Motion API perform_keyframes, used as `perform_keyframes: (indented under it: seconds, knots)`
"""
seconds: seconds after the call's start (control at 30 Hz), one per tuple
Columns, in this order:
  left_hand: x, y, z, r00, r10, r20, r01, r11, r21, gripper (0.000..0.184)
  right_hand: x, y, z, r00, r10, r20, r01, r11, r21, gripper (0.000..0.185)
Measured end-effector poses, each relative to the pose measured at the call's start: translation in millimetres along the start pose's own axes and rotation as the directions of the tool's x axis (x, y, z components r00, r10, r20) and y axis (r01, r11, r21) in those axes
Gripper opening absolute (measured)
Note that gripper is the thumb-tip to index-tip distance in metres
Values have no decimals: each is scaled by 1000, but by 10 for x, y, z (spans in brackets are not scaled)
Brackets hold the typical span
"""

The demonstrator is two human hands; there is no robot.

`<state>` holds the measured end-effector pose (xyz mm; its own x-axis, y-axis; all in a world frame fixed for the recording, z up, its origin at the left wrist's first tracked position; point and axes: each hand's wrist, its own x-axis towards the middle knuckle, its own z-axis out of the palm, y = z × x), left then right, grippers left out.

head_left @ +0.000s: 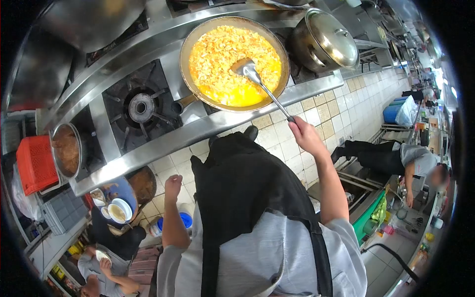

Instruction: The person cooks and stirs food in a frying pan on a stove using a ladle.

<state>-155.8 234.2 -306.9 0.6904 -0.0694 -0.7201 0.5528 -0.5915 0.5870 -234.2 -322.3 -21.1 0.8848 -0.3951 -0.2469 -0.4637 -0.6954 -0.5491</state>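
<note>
My right hand (308, 135) is wrapped round the end of a long metal wok spatula (251, 75). Its blade rests in a wide pan (184, 59) full of chopped yellow-orange food (225, 49), with a bright yellow liquid pooled along the near side. The pan sits on the stove, its handle (185, 103) pointing left toward a bare burner (141, 107). My left hand (173, 187) hangs away from the stove's front edge, fingers curled in and nothing visible in them.
A lidded pot (324, 42) stands right of the pan. At the stove's left end are a metal bowl of brown food (67, 148) and a red basket (37, 166). One person (111, 267) sits lower left holding a bowl; another person (415, 158) reaches over the right counter.
</note>
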Motion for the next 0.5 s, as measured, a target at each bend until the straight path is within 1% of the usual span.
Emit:
perform_keyframes:
  seconds: [0.07,0.1,0.2,0.3,0.33,0.4,0.5]
  knots:
    - [47,208,-23,1000,19,-19,-19,999,36,45,143,-141,95,998,-50,-24,49,998,-28,25]
    - [10,330,-32,998,39,-40,-38,999,14,46,136,-169,75,996,-79,-34,77,995,-61,25]
    - [86,370,-65,997,63,-44,-63,998,-2,46,-33,-250,-127,994,-92,-56,87,993,-81,26]
    - [90,339,-58,999,33,-21,-34,997,-68,44,-259,-292,-319,996,-68,-56,63,995,-80,29]
    - [28,418,-62,1000,-3,-6,2,998,-60,44,-313,-315,-363,997,-58,-48,54,995,-84,29]
    - [-75,572,-85,997,-69,27,70,997,-37,43,-365,-339,-365,992,-101,-74,97,994,-55,30]
    - [7,553,-55,997,-68,49,70,996,-58,41,-360,-556,-303,987,-138,-76,139,990,-1,30]
